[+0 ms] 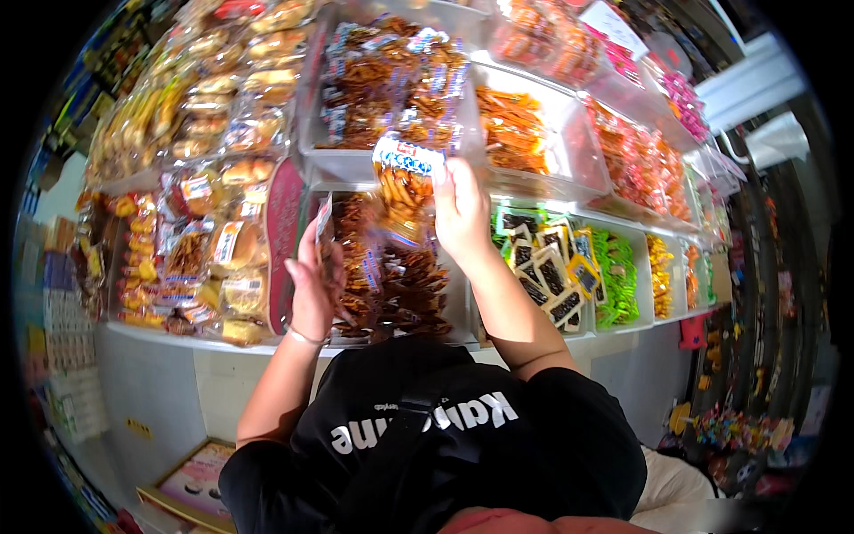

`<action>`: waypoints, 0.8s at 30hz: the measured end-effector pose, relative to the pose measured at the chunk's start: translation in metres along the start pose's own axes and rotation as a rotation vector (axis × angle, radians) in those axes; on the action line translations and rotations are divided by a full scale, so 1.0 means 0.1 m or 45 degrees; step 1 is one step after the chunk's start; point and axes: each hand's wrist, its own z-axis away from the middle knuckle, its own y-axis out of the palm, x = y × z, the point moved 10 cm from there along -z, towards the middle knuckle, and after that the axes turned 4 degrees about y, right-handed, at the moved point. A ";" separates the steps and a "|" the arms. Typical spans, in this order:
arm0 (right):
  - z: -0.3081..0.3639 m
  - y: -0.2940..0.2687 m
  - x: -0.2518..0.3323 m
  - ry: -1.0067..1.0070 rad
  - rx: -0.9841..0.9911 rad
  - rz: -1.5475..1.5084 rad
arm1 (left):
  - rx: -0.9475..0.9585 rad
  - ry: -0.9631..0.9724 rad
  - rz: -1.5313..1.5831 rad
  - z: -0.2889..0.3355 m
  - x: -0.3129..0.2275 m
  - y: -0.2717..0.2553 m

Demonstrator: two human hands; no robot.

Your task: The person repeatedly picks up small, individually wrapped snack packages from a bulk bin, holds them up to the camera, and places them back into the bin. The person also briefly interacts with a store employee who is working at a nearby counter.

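Note:
My right hand [463,214] grips a clear snack packet [406,185] by its right edge. The packet has a blue and white printed top and brown stick-like pieces inside; its lower part is blurred. It hangs above the near bin's pile of brown snack packets [414,289]. To the left, my left hand [310,289] is closed on another thin packet [325,230], seen nearly edge-on beside that bin's left wall, so its front is hidden. A bracelet circles the left wrist. Behind the raised packet, a farther bin [334,164] holds more brown snack packets.
Bagged breads [233,245] fill the left side, with a red divider [285,231] beside them. On the right are a bin of orange-brown strips [511,125], black-and-cream packets [550,271], green packets [616,276] and pink-red packets [636,160]. A framed picture [200,485] stands low at left.

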 end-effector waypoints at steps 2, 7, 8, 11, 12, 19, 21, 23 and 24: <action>0.18 0.29 -0.08 0.037 0.191 -0.083 | 0.033 -0.067 -0.163 -0.07 0.12 -0.06; 0.19 0.54 0.18 -0.089 0.465 -0.027 | 0.035 0.417 -0.676 0.02 -0.22 0.09; 0.15 0.56 0.14 -0.086 0.518 -0.132 | 0.035 0.422 -0.845 0.05 -0.21 0.05; 0.12 0.76 0.12 -0.062 0.741 -0.209 | -0.026 0.593 -0.962 0.04 -0.34 0.03; 0.11 0.83 0.15 -0.068 0.806 -0.225 | -0.052 0.633 -0.928 0.02 -0.36 0.00; -0.94 1.16 -0.53 0.042 0.606 0.158 | 0.029 -0.045 0.174 -0.19 0.26 -0.13; -1.62 1.01 -0.73 -0.025 0.238 0.590 | 0.061 -0.079 0.188 -0.20 0.30 -0.13; -2.02 1.05 -0.92 0.155 0.252 0.894 | 0.058 -0.106 0.197 -0.21 0.35 -0.17; -2.15 1.07 -1.09 0.222 0.289 0.981 | 0.098 -0.077 0.141 -0.22 0.28 -0.14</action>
